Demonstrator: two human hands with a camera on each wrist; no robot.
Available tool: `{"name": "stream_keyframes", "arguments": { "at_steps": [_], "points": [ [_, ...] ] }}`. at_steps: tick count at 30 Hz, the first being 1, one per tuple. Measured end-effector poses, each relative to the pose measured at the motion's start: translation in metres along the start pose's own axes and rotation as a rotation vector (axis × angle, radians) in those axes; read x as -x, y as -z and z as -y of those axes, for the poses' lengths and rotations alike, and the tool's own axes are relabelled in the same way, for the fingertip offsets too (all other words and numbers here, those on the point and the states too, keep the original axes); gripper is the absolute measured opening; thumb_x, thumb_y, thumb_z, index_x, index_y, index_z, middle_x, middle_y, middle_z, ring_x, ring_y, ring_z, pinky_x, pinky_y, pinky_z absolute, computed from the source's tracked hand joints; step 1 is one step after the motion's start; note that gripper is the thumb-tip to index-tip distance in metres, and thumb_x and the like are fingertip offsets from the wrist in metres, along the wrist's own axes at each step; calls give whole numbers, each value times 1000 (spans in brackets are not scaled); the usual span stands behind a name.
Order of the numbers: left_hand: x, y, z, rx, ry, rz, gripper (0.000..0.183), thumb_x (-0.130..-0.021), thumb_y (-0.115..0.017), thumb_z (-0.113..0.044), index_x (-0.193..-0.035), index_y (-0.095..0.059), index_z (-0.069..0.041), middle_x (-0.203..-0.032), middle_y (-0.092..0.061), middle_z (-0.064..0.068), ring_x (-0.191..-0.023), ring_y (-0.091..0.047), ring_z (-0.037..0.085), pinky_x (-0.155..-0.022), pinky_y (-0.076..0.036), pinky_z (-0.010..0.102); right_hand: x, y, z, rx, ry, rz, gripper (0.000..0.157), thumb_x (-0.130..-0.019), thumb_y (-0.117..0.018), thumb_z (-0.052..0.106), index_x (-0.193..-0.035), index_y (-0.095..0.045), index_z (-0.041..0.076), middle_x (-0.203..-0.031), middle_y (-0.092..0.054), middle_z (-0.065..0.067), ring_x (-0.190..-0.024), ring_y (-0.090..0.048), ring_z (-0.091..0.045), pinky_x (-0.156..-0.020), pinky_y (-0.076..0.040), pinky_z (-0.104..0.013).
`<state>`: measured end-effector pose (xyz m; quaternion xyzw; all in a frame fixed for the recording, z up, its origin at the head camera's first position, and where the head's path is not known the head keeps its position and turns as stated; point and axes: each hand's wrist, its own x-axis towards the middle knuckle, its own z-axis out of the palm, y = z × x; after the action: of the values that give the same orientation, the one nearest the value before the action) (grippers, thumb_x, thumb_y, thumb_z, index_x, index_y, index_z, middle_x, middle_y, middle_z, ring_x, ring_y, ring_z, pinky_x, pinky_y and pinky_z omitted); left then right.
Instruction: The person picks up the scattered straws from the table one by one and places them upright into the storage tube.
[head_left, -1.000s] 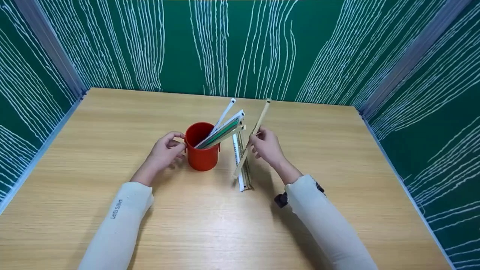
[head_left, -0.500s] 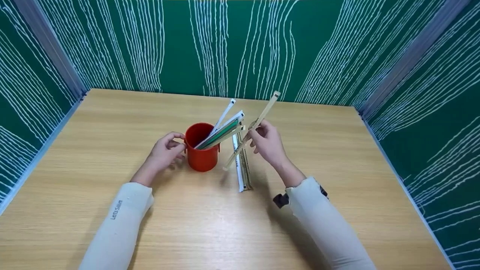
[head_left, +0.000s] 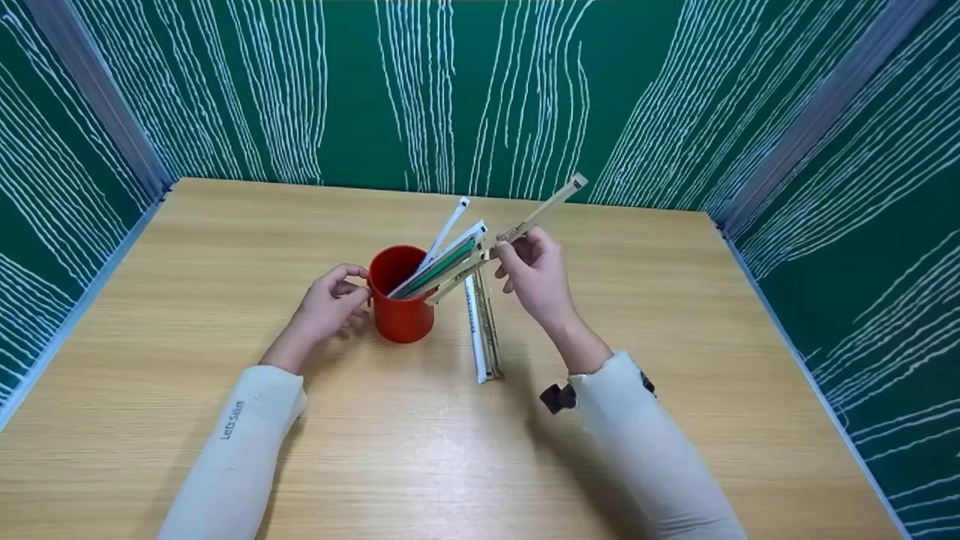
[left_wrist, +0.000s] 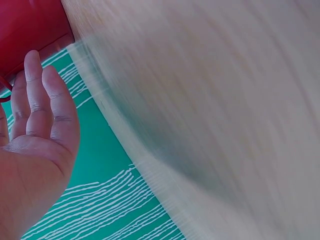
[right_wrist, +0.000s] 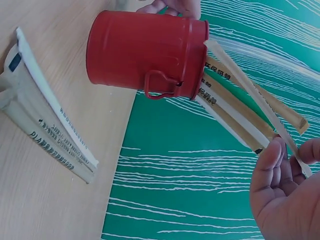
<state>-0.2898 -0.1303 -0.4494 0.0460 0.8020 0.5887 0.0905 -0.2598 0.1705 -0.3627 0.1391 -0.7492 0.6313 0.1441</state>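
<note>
A red cup (head_left: pixel 405 322) with small side handles stands upright on the table. My left hand (head_left: pixel 326 304) holds it at its left side, thumb and index finger at the handle; the left wrist view shows the other fingers (left_wrist: pixel 37 105) extended below. Several wrapped straws (head_left: pixel 450 259), white, tan and green, lean out of the cup to the right. My right hand (head_left: pixel 540 277) pinches a tan paper-wrapped straw (head_left: pixel 551 204) between thumb and fingers. In the right wrist view, that straw's free end (right_wrist: pixel 215 47) appears at the cup's rim; whether it touches is unclear.
More wrapped straws (head_left: pixel 480 345), white and tan, lie side by side on the wooden table (head_left: pixel 375 457) right of the cup. Green walls with white wavy lines (head_left: pixel 360 90) rise behind the table and at both sides.
My right hand has lifted the pinched straw up from beside the lying straws and tilted it, its lower end moving left to the cup's rim. My left hand and the cup have stayed put.
</note>
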Motion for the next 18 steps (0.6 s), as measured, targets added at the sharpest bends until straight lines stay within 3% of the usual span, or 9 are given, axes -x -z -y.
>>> {"name": "stream_keyframes", "arguments": {
  "at_steps": [6, 12, 15, 18],
  "points": [
    [-2, 0, 2, -6, 7, -8, 29, -96, -56, -27, -123, -52, -19, -111, -65, 13, -88, -68, 33, -57, -53, 36, 0, -1, 2, -18, 23, -29, 14, -95, -54, 7, -106, -59, -1, -85, -67, -6, -60, -58, -15, -46, -50, -26],
    [1, -1, -2, 0, 38, 0, 29, -96, -55, -27, -124, -51, -21, -112, -64, 13, -92, -66, 37, -60, -54, 39, 0, -3, 3, 2, 34, -48, 13, -95, -56, 7, -106, -60, 1, -85, -68, -8, -65, -59, -35, -47, -52, -34],
    [0, 0, -3, 3, 58, 11, 30, -96, -55, -27, -125, -51, -20, -114, -63, 14, -94, -66, 37, -62, -54, 40, 0, -4, 3, 10, 37, -46, 14, -95, -56, 9, -108, -60, 2, -88, -69, -9, -69, -57, -43, -47, -51, -31],
    [-3, 0, 1, 9, 71, 14, 31, -97, -55, -27, -126, -50, -21, -115, -63, 13, -94, -65, 37, -63, -54, 40, 2, -6, 2, 23, 37, -37, 17, -96, -57, 11, -110, -60, 3, -90, -69, -9, -69, -58, -39, -48, -49, -25]
  ]
}}
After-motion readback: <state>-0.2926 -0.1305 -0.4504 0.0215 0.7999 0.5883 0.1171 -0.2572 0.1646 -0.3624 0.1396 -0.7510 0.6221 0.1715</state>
